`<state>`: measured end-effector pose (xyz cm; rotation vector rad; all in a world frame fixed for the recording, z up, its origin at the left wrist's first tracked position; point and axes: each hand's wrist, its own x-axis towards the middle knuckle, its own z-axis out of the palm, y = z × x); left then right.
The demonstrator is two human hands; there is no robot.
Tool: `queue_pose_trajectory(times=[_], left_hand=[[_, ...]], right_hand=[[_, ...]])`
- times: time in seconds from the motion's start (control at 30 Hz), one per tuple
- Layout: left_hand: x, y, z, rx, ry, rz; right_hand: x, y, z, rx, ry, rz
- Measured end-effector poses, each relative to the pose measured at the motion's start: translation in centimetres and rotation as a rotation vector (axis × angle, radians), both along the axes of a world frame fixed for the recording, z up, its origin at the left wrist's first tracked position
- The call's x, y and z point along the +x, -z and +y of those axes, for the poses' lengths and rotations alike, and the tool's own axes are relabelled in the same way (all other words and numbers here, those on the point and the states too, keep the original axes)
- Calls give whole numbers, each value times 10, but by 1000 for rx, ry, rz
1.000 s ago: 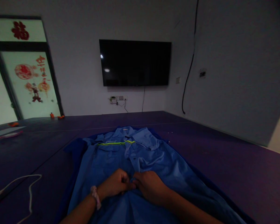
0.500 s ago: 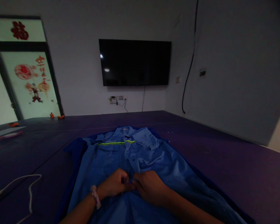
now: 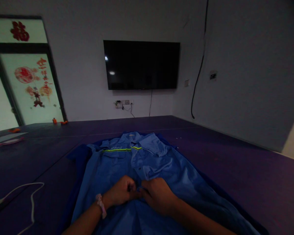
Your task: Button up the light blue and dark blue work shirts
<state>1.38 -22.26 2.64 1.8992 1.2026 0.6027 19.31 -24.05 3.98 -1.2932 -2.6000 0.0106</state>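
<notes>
A blue work shirt (image 3: 117, 169) with a collar and a yellow-green stripe across the chest lies front side up before me. Darker blue cloth (image 3: 79, 160) shows from beneath it along both sides. My left hand (image 3: 123, 191), a pale scrunchie around its wrist, pinches the shirt's front placket near the middle. Just to its right, my right hand (image 3: 158, 195) grips the same strip of fabric, its fingertips meeting those of the left. Whatever small part sits between the fingertips, perhaps a button, is hidden.
The shirt lies on a dark purple surface (image 3: 222, 163). A white cable (image 3: 32, 202) curls at the lower left. Small orange objects (image 3: 63, 123) sit near the glass door (image 3: 29, 88). A television (image 3: 142, 65) hangs on the far wall, and a black cord (image 3: 198, 75) dangles at right.
Both hands stay at the same spot on the placket, with only slight finger movement. The shirt lies as before.
</notes>
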Motion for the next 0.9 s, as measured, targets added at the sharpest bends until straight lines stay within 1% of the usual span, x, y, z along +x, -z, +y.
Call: queue_pose_trajectory(times=[0.1, 0.23, 0.33, 0.43, 0.57, 0.8, 0.9], left_hand=[[-1, 4, 4, 9, 27, -26], [-4, 9, 7, 26, -5, -43], [-4, 10, 7, -8, -8, -61], [1, 7, 4, -47, -23, -93], [8, 1, -2, 10, -86, -158], [14, -11, -10, 83, -119, -131], [16, -14, -15, 98, -106, -91]], right_hand=[[-1, 1, -1, -5, 8, 32], [-2, 4, -2, -9, 22, 51], [-1, 4, -1, -5, 25, 61], [1, 1, 1, -13, 59, 74], [3, -2, 6, -31, 139, 104], [5, -4, 10, 4, 238, 163], [10, -6, 14, 25, 302, 242]])
